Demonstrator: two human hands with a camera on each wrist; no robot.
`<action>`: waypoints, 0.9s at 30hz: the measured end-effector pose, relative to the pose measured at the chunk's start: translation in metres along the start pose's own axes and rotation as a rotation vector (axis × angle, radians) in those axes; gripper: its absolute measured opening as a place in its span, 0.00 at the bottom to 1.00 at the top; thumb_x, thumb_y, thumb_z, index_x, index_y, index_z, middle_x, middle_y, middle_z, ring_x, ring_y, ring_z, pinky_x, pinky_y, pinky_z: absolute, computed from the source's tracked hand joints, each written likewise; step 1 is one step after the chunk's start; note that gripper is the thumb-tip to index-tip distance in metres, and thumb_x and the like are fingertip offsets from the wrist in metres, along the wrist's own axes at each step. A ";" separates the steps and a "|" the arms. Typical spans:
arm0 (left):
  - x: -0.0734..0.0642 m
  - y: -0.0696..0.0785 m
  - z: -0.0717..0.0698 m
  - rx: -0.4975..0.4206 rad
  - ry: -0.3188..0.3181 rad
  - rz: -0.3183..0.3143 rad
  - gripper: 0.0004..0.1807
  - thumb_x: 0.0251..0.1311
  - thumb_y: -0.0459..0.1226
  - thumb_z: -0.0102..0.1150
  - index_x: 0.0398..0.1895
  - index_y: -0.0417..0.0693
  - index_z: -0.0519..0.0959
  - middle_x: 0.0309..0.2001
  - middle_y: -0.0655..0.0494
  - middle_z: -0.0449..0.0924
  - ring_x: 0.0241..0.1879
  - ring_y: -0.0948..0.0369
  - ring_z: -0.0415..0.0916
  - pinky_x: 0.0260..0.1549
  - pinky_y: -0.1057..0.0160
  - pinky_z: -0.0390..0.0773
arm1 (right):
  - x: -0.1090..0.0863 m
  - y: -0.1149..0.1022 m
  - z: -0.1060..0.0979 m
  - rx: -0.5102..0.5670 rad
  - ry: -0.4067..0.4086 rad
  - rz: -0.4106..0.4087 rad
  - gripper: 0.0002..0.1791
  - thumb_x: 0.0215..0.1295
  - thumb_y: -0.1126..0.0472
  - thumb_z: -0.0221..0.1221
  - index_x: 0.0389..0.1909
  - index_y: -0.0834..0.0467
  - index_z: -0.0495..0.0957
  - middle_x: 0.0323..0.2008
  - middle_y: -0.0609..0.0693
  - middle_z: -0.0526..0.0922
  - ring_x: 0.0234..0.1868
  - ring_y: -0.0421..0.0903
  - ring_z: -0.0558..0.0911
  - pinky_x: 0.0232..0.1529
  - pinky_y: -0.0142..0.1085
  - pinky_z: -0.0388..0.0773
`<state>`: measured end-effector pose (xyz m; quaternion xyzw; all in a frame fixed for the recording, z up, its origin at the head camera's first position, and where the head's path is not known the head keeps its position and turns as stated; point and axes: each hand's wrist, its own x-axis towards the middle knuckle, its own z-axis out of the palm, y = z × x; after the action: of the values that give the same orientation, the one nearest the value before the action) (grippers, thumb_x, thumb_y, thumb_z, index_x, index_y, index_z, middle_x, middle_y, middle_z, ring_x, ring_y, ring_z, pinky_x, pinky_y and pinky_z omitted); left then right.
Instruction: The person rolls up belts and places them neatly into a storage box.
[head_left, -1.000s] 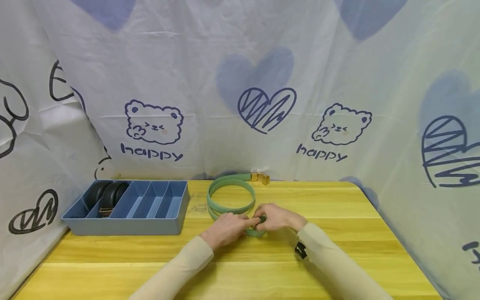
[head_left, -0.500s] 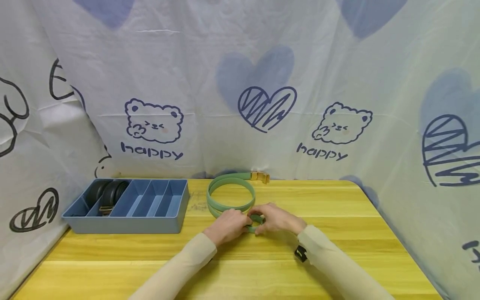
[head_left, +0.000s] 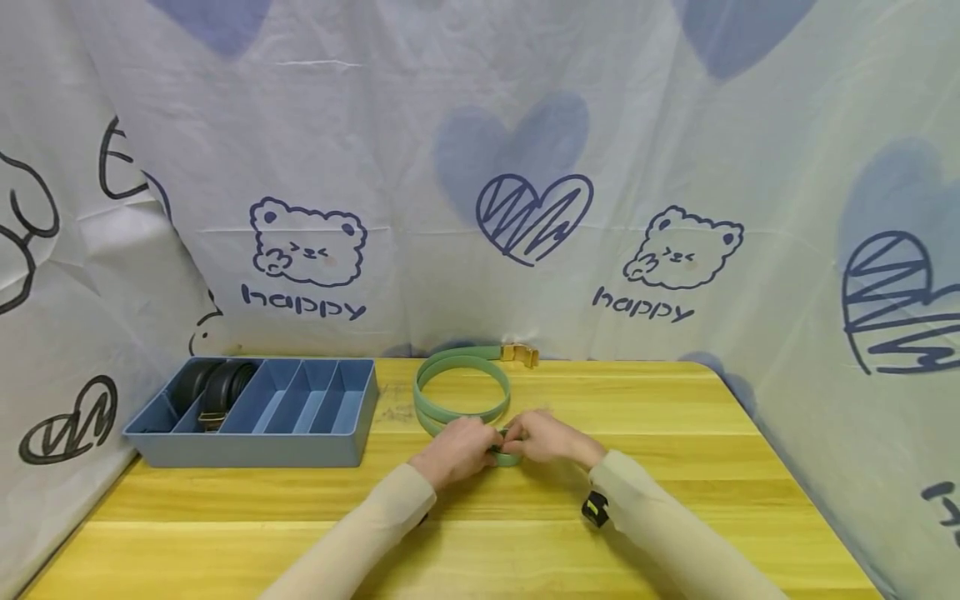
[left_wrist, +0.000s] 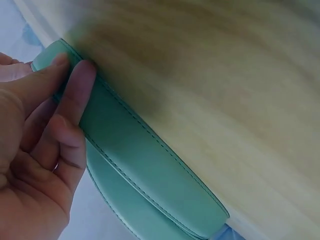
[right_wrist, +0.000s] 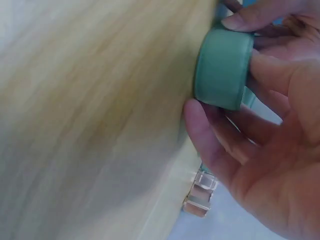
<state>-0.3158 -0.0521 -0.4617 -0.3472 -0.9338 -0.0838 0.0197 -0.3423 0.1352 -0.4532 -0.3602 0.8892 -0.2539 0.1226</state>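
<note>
A green belt (head_left: 480,353) lies partly looped on the table, its gold buckle (head_left: 520,355) at the back. Its near end is rolled into a small coil (head_left: 507,459) standing on edge between my hands. My left hand (head_left: 457,450) pinches the belt at the coil's left side; in the left wrist view, thumb and fingertip press on the stitched strap (left_wrist: 150,155). From the right, my right hand (head_left: 549,437) holds the coil, with fingers curled about its side in the right wrist view, where the coil's outer face (right_wrist: 223,67) shows. The coil's inside is mostly hidden by fingers.
To the left stands a blue divided box (head_left: 247,452). Rolled black belts (head_left: 225,387) sit in its left compartments, one with a metal buckle. A white printed curtain (head_left: 420,275) hangs behind and beside the wooden table (head_left: 495,550).
My left hand's finger has drawn back from my right fingers. My right hand spread around the coil, then closed in on it. The small coil sits slightly farther left; the large loop stays put.
</note>
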 end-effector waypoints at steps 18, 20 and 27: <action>-0.001 -0.012 -0.001 -0.181 -0.013 0.015 0.06 0.57 0.38 0.69 0.37 0.54 0.83 0.28 0.65 0.81 0.24 0.72 0.73 0.27 0.73 0.74 | 0.010 -0.007 0.008 0.041 0.054 0.080 0.08 0.65 0.52 0.64 0.36 0.49 0.89 0.22 0.43 0.85 0.14 0.37 0.57 0.22 0.29 0.60; -0.002 -0.013 -0.001 -0.180 -0.004 0.030 0.07 0.58 0.38 0.68 0.40 0.54 0.83 0.30 0.63 0.82 0.26 0.71 0.75 0.28 0.73 0.75 | 0.010 -0.007 0.008 0.048 0.045 0.084 0.07 0.66 0.53 0.63 0.37 0.49 0.89 0.23 0.43 0.85 0.15 0.37 0.58 0.22 0.29 0.60; -0.006 -0.017 0.003 -0.116 0.049 0.074 0.17 0.59 0.38 0.67 0.47 0.50 0.69 0.34 0.56 0.82 0.31 0.63 0.80 0.31 0.68 0.76 | 0.011 -0.009 0.008 0.025 0.063 0.087 0.08 0.68 0.58 0.61 0.31 0.51 0.87 0.28 0.43 0.86 0.20 0.37 0.69 0.28 0.30 0.68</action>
<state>-0.3221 -0.0679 -0.4679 -0.3799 -0.9132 -0.1455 0.0256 -0.3414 0.1191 -0.4556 -0.3117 0.9041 -0.2708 0.1101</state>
